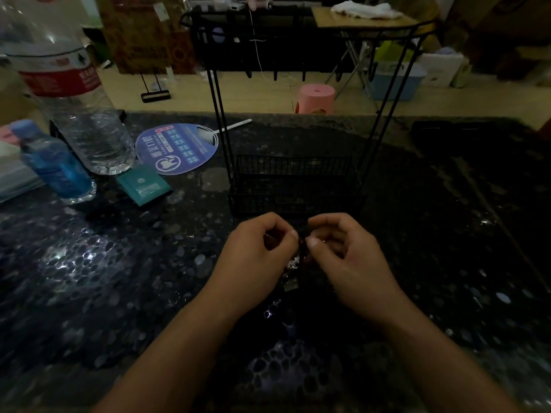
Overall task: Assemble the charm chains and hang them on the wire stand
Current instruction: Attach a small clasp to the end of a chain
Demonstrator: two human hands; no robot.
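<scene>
Two hands meet over the dark pebbled tabletop (89, 263): the left hand (256, 257) and the right hand (343, 254) each have their fingers curled, thumb and forefinger pinching opposite ends of a small dark charm chain (293, 263) that hangs between them, a silvery bit glinting just below the fingertips. More loose pieces (277, 308) seem to lie under the wrists, though the dim light makes them hard to tell apart. Just beyond the knuckles stands the wire stand (295, 180), its mesh basket low and its top rail with hooks high above the hands; nothing visibly hangs there yet. The join looks unfinished, so the chief risk, I judge, is a slipped pinch dropping the tiny link onto the dark surface, where it would be hard to find. Farther left of the left hand sit a teal packet (143, 186), a blue bottle (53, 165), a large clear bottle (74, 99) and a round fan (179, 150).
</scene>
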